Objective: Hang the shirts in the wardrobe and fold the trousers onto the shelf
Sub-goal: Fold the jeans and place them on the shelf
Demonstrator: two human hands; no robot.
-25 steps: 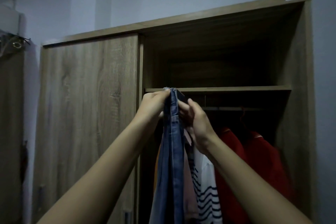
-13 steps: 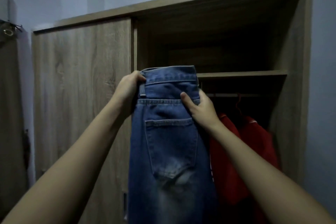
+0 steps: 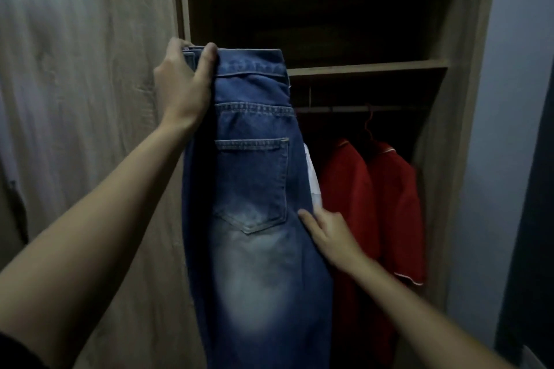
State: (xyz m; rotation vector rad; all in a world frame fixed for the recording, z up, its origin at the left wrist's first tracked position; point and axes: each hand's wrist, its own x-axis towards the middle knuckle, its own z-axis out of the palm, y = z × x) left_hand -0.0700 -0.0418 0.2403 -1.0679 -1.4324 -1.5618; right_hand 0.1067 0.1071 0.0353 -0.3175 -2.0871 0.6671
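The blue jeans (image 3: 254, 189) hang upright in front of the open wardrobe, back pocket facing the camera, the waistband level with the shelf (image 3: 368, 67) and the legs running out of the bottom of the view. The left hand (image 3: 183, 84) grips the waistband's left corner, thumb curled over the front and fingers wrapped behind. The right hand (image 3: 329, 234) sits lower at the jeans' right edge with 1 digit lying on the denim; whether it pinches the cloth cannot be told. Just behind that edge shows a strip of white garment (image 3: 313, 180). Further right, 2 red shirts (image 3: 347, 189) (image 3: 398, 204) hang from the rail (image 3: 344, 109) under the shelf. The closed wooden door (image 3: 84, 99) fills the left.
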